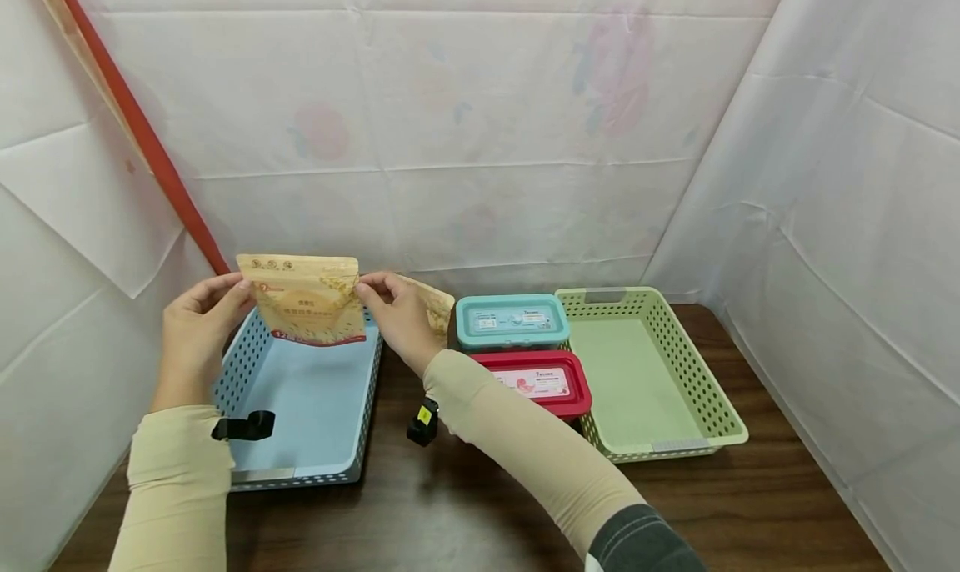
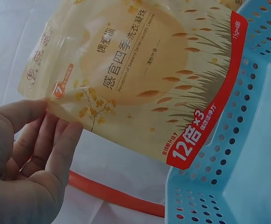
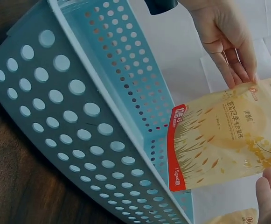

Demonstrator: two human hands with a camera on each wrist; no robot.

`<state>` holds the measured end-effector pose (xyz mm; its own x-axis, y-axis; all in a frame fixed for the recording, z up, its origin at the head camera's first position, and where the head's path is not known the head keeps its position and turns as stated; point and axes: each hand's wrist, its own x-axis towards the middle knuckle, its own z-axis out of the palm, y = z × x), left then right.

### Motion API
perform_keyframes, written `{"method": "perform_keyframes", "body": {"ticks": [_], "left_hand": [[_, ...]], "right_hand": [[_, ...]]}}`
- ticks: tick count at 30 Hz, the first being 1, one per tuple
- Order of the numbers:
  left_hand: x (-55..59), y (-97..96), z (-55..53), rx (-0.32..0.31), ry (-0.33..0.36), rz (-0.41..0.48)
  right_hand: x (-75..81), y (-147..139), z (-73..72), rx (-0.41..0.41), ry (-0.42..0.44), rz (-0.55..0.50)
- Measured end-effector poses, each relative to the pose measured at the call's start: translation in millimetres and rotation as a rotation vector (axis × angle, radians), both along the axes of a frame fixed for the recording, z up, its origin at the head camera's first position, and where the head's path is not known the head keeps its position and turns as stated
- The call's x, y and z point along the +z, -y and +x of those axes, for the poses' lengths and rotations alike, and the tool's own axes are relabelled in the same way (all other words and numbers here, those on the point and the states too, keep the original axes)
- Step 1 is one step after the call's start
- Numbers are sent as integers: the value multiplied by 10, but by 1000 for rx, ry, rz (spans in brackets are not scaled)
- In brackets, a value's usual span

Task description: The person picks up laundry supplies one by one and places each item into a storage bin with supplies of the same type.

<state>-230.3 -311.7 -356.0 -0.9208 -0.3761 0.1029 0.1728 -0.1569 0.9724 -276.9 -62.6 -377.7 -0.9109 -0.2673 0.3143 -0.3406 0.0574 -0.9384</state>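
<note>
Head view: glossy yellow pouch, red band along its bottom, hangs upright over the far part of the perforated blue basket.
Left hand: thumb and fingers nearly together, pinching one side edge.
Right hand: thumb and fingers pinch the opposite edge; the right wrist view cuts this hand off.
Second pouch: largely hidden behind the right hand.
Red box: rounded lid, one corner covered by the sleeve.
Teal box: rounded lid, label too small to read.
Table: dark wood grain.
</note>
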Motion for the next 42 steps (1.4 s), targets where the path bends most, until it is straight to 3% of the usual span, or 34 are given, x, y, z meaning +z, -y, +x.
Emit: {"method": "perform_keyframes", "body": {"ticks": [5,9,13,18,23,27,34,42], "left_hand": [[-22,31,-27,33,26,-2],[-54,76,-52,83,139,-99],[-103,119,-70,93,251,-226],[-156,138,-88,98,339,-374],[-195,139,-99,106,399,-420],[-236,159,-113,97,421,-461],[-309,203,-119,93,403,-444],[-335,202,-114,87,422,-480]], "right_hand": [[-16,11,12,49,46,44],[-38,27,4,102,86,96],[-63,24,-9,133,112,155],[-103,8,-35,176,125,200],[-153,2,-73,247,130,244],[-195,5,-97,285,136,271],[-248,24,-89,313,190,281],[-276,41,-111,331,189,292]]}}
